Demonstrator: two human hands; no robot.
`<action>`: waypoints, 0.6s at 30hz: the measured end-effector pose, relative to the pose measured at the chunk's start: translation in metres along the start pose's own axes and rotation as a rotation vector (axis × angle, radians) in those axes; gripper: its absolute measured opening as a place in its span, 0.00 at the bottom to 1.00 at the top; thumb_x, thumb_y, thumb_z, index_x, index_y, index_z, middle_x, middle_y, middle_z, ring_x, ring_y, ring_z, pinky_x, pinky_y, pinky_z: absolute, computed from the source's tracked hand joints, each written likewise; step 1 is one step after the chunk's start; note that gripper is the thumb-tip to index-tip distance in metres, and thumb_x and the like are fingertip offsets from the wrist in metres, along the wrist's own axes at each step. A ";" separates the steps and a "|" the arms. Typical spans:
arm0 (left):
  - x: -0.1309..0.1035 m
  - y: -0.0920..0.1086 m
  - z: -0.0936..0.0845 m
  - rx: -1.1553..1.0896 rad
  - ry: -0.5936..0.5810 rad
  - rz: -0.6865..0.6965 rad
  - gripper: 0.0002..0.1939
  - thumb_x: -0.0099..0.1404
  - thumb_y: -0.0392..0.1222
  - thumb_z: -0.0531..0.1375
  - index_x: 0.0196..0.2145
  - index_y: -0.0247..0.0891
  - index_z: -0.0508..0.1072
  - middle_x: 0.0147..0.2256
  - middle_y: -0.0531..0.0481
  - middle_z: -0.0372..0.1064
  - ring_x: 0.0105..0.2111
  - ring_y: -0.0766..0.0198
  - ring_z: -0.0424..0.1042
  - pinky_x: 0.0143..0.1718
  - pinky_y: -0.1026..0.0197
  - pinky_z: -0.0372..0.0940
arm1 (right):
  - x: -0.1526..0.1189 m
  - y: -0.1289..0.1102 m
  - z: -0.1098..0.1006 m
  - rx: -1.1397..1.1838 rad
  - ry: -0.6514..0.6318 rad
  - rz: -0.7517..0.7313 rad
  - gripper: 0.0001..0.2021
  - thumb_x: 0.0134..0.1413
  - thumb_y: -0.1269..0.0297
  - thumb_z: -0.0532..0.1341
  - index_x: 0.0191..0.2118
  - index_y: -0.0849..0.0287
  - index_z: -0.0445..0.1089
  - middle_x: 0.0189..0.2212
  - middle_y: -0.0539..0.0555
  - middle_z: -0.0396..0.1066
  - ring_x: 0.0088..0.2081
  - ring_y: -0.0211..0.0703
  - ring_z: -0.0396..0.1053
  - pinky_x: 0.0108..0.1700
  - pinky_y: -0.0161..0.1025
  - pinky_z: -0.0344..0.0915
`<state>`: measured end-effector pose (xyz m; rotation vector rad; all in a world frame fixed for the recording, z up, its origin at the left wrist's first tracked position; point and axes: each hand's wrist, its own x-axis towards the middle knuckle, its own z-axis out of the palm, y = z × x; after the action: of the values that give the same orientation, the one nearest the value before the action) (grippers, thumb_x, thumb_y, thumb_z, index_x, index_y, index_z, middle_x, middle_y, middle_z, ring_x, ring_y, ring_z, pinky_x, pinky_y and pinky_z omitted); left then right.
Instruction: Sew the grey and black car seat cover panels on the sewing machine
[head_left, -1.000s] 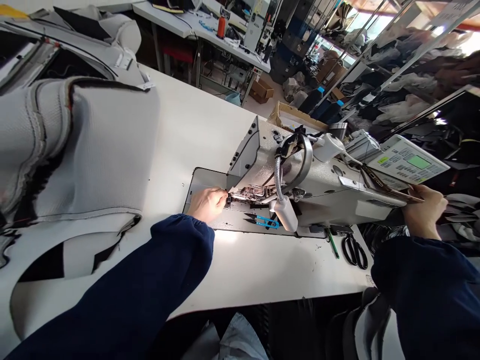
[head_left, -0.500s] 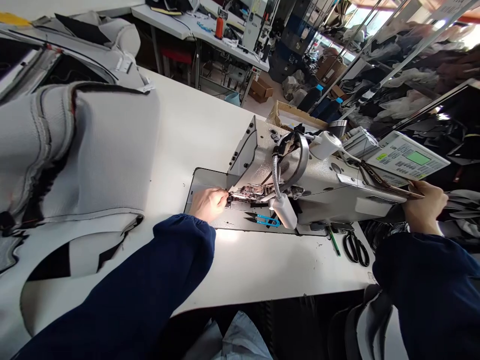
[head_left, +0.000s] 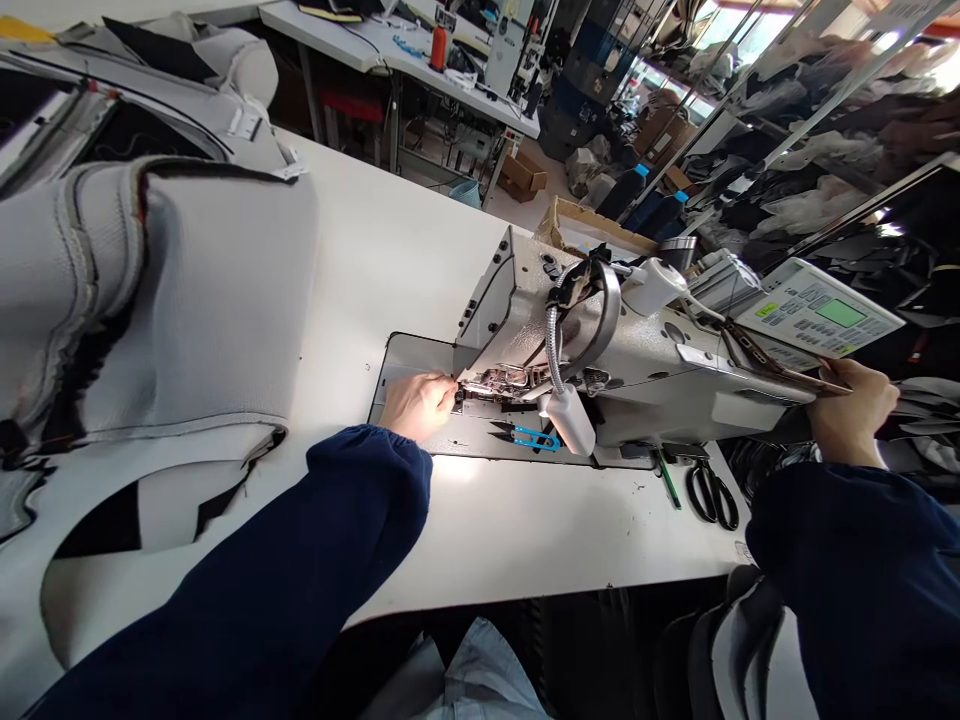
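Note:
A sewing machine [head_left: 637, 350] stands on the white table, its lamp lighting the needle area. My left hand [head_left: 420, 405] is closed in a pinch at the needle end, just left of the presser foot. Whatever its fingertips hold is too small or hidden to make out. At the machine's far right end, my right hand [head_left: 851, 410] is wrapped round the handwheel, which is mostly hidden behind the hand and the machine body. Blue thread snips [head_left: 534, 438] lie on the metal bed, below and right of my left hand.
Light grey sewn fabric pieces [head_left: 225, 300] are heaped on the left of the table. Black scissors [head_left: 711, 495] and a green pen [head_left: 670, 482] lie near the right front edge. A control panel [head_left: 821, 305] rises behind my right hand. Cut pieces [head_left: 739, 650] hang below the table.
Both hands keep their places at the machine. The view has shifted very slightly; nothing else visibly differs.

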<state>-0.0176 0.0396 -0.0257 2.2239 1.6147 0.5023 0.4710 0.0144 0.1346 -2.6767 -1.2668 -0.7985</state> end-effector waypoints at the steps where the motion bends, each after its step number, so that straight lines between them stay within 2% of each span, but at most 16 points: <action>1: 0.000 0.000 0.000 0.002 -0.004 0.001 0.15 0.66 0.37 0.49 0.30 0.39 0.75 0.34 0.48 0.74 0.32 0.60 0.70 0.27 0.59 0.48 | -0.001 -0.001 -0.001 0.001 -0.021 0.040 0.27 0.53 0.61 0.48 0.51 0.70 0.72 0.28 0.67 0.70 0.28 0.51 0.61 0.31 0.42 0.51; 9: 0.000 0.001 0.001 0.063 -0.043 0.017 0.16 0.67 0.37 0.48 0.30 0.38 0.75 0.35 0.47 0.74 0.32 0.59 0.69 0.27 0.58 0.49 | -0.004 -0.004 -0.005 0.059 -0.008 0.061 0.26 0.53 0.60 0.48 0.51 0.68 0.72 0.28 0.66 0.69 0.30 0.52 0.60 0.32 0.42 0.51; 18: 0.001 -0.004 0.010 0.045 0.003 0.084 0.18 0.67 0.36 0.45 0.31 0.38 0.74 0.34 0.46 0.72 0.30 0.60 0.68 0.26 0.59 0.50 | -0.005 -0.009 -0.008 0.049 -0.023 0.097 0.25 0.53 0.62 0.49 0.50 0.69 0.72 0.27 0.65 0.68 0.28 0.49 0.57 0.32 0.43 0.51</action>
<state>-0.0161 0.0406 -0.0361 2.3326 1.5539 0.4961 0.4581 0.0143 0.1376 -2.6926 -1.1358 -0.7166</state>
